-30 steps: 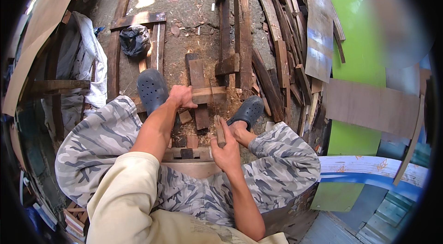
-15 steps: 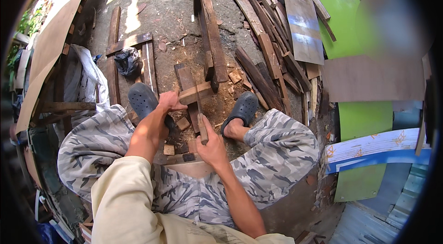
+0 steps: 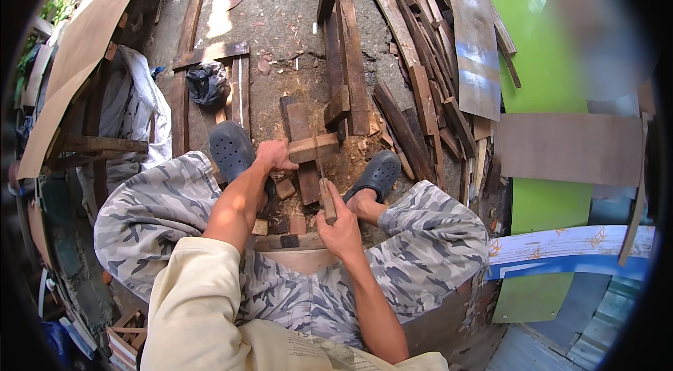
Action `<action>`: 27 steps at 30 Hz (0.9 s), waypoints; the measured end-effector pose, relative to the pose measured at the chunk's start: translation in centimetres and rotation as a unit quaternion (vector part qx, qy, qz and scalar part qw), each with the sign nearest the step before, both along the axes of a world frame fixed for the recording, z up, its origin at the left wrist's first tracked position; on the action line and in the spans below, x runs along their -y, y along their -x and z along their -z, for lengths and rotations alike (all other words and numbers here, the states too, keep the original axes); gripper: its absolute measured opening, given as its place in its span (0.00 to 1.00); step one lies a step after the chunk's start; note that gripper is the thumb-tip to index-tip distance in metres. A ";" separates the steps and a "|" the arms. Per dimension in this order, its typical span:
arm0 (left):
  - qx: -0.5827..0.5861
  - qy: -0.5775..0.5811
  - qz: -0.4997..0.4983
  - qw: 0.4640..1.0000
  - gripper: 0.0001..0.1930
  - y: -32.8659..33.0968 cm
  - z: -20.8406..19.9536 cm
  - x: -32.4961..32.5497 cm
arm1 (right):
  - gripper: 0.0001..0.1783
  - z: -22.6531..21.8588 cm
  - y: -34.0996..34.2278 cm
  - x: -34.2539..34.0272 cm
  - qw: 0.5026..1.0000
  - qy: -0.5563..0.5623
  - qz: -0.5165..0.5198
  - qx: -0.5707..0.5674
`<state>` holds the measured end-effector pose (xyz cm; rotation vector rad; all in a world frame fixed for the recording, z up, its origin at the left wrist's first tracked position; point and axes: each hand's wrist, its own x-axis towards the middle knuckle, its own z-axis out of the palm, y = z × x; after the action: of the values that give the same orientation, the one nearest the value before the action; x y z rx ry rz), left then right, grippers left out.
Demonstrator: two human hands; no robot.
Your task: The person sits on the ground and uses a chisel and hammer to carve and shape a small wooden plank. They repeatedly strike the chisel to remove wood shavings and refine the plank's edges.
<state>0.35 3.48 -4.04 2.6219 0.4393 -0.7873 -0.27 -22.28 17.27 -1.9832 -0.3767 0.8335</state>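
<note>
My left hand [image 3: 275,156] is closed around the left end of a short wooden block [image 3: 303,151]. The block lies across a flat dark board [image 3: 306,185] on the ground between my feet. My right hand [image 3: 340,225] grips the wooden handle of a thin-bladed hand tool [image 3: 327,203]. Its blade is seen almost edge-on and crosses the block to the right of my left fingers. Whether it is a saw or a large knife I cannot tell. Small wood offcuts [image 3: 285,189] lie just below my left hand.
A long upright plank [image 3: 348,48] with a crosspiece stands beyond the block. Stacked timber strips [image 3: 420,76] and green panels [image 3: 533,41] lie to the right. At the left are a wooden frame [image 3: 186,76], a black plastic bag [image 3: 207,83] and a white sack [image 3: 144,101].
The whole scene has shifted slightly right in the picture. The block appears more level. Both hands keep their grips, and the blade still crosses the block.
</note>
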 end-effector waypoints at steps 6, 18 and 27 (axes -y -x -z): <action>0.000 0.058 -0.071 0.996 0.47 0.4 0.4 -0.9 | 0.40 1.5 -0.2 0.3 1.000 -0.015 -0.010 0.022; -0.014 0.033 -0.068 0.997 0.48 0.4 0.2 0.1 | 0.38 0.0 -0.1 0.6 1.000 0.016 0.000 0.014; -0.026 0.042 -0.054 0.997 0.44 0.4 -0.4 0.7 | 0.37 -1.5 0.0 -0.1 0.998 0.056 0.017 -0.020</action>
<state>-0.02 2.73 -3.68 2.4828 0.5448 -0.8218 -0.31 -22.15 18.81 -2.0681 -0.2781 0.8885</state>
